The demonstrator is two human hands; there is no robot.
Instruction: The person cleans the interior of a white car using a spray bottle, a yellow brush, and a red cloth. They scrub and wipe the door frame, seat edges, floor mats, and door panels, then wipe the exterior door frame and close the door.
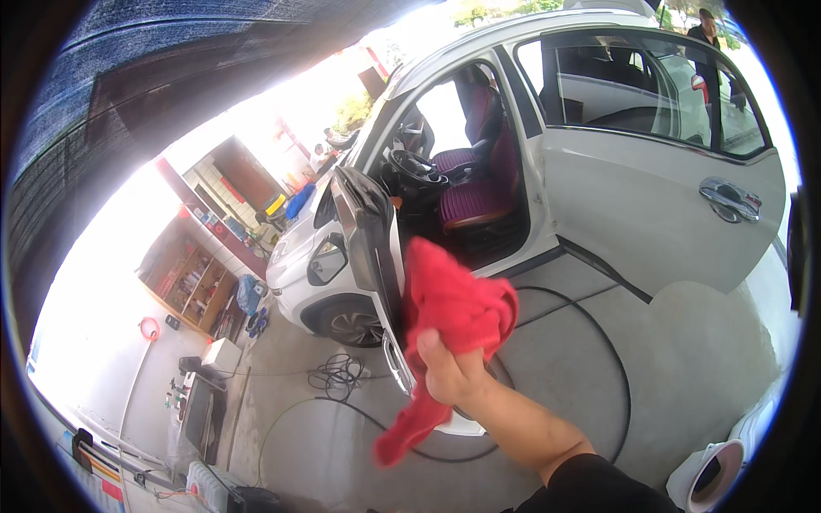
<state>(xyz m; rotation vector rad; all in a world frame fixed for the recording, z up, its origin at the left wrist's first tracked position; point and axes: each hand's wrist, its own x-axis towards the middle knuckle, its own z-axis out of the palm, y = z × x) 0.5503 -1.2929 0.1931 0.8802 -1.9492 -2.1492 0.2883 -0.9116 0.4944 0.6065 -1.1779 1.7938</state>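
My right hand (452,375) is closed around a crumpled red cloth (458,301), held up in front of me. One end of the cloth dangles below the fist and the rest bunches above it. Behind it stands a white car (301,250) with its front door (365,237) and rear door (628,199) swung out. The cloth and forearm cover much of the front door's lower part. Through the front opening I see the steering wheel (417,168) and a dark purple seat (481,199). My left hand is out of view.
A black hose (625,372) loops over the concrete floor, and a coiled cable (340,377) lies near the front wheel (353,322). Wooden shelves (192,282) stand along the left wall. A white bucket-like container (709,474) is at lower right. A person (704,38) stands beyond the rear door.
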